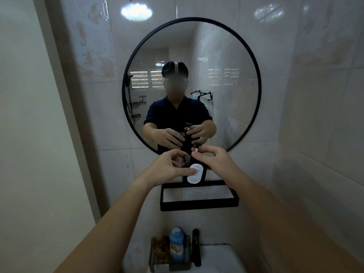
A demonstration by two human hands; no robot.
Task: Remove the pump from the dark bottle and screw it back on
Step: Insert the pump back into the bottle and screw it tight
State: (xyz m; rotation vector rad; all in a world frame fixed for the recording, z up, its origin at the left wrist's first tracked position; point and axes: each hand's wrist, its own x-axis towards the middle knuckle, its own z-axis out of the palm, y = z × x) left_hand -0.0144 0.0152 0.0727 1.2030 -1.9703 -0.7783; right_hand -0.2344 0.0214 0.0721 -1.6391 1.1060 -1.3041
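Observation:
A dark bottle [197,174] with a white oval label stands on a black wall shelf [199,204] under the mirror. My left hand [167,168] grips the bottle's left side, thumb across the label. My right hand [214,158] pinches the black pump [196,147] at the bottle's top with its fingertips. The pump head sits tilted just above the neck; whether it is threaded on is hidden by my fingers. The mirror shows the same grip from the far side.
A round black-framed mirror [126,107] hangs on the tiled wall right behind the bottle. Below the shelf, a wire rack [153,259] on the white sink edge holds a blue bottle [176,247] and a black tube [196,247]. A wall stands close on the left.

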